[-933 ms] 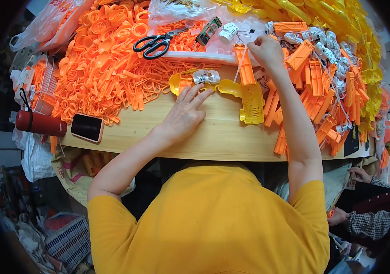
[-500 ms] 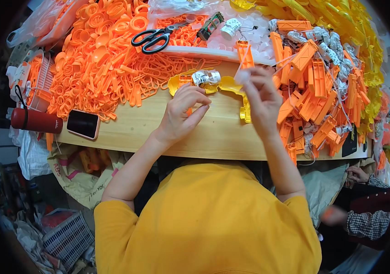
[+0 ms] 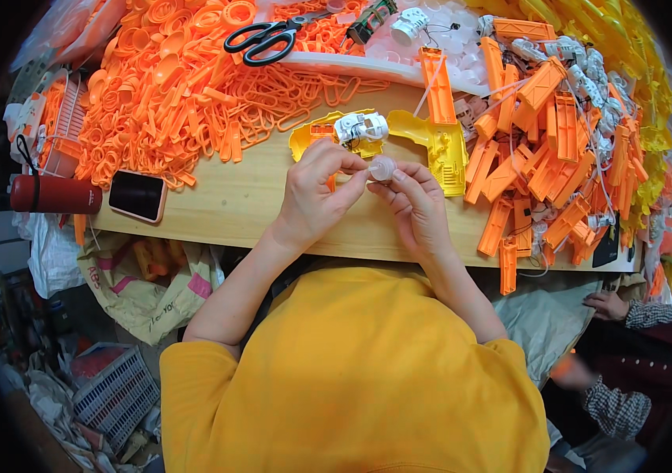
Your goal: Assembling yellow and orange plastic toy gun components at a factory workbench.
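Note:
Both hands meet in front of the yellow plastic shell point(image 3: 448, 162) lying on the table. Between thumb and fingers, my right hand point(image 3: 416, 206) pinches a small translucent plastic cap point(image 3: 383, 167). My left hand point(image 3: 312, 193) is closed, its thumb and index fingertips touching the cap's left side at a thin stem. Whether those fingers hold another small part is hidden. Just beyond the left hand, a white gear-and-motor unit point(image 3: 361, 126) sits in the shell's left part, beside an orange piece point(image 3: 322, 130).
Orange parts point(image 3: 170, 87) heap at the left, orange battery-box-like trays point(image 3: 541, 150) with wires at the right. Black-handled scissors point(image 3: 267, 41) lie at the back. A phone point(image 3: 137, 195) and red bottle point(image 3: 56, 195) rest at left. Another person's hand point(image 3: 574, 370) shows at lower right.
My right hand has come down and left, bringing the translucent cap to my left hand's fingertips. The whole view has shifted slightly.

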`<state>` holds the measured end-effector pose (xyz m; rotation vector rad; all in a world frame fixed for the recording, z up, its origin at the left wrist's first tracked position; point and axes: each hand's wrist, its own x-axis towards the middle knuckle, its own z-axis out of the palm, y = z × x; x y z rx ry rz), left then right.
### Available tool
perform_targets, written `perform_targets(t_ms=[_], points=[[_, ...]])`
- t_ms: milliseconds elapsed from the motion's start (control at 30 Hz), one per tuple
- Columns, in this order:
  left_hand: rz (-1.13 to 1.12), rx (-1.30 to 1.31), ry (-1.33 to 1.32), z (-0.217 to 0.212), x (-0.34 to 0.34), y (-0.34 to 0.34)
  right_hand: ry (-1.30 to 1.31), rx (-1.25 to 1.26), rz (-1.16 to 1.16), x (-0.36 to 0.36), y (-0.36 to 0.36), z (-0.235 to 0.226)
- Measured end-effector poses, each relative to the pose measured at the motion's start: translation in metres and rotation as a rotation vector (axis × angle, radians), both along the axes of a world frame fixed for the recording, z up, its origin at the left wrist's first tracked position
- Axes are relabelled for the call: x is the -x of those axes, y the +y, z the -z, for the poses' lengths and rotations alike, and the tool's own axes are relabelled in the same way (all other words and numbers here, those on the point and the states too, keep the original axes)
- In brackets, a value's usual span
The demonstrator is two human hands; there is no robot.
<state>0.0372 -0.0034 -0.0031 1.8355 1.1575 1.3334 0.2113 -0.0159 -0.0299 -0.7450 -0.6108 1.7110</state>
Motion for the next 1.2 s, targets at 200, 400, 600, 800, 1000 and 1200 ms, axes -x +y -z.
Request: perform_targets(t_ms=[200, 400, 600, 800, 1000, 1200], points=[[-0.035, -0.005, 0.035, 0.001, -0.004, 0.002, -0.037, -0.036, 0.044, 0.004, -0.002, 0.001], [-0.016, -0.137, 0.099, 0.001, -0.008, 0.002, -0.101, -0.101, 0.053, 0.004, -0.005, 0.003], [-0.006, -0.029, 0.015, 0.005, -0.011, -0.002, -0.129, -0.128, 0.060, 0.003, -0.005, 0.006], [-0.038, -0.134, 0.048, 0.007, -0.015, -0.005, -0.210, -0.201, 0.063, 0.002, -0.007, 0.001], [-0.039, -0.114, 0.016, 0.007, -0.018, -0.007, -0.252, -0.257, 0.100, 0.006, -0.008, -0.002], [0.010, -0.031, -0.029, 0.009, -0.011, -0.006, -0.309, -0.264, 0.077, 0.001, -0.005, -0.002]])
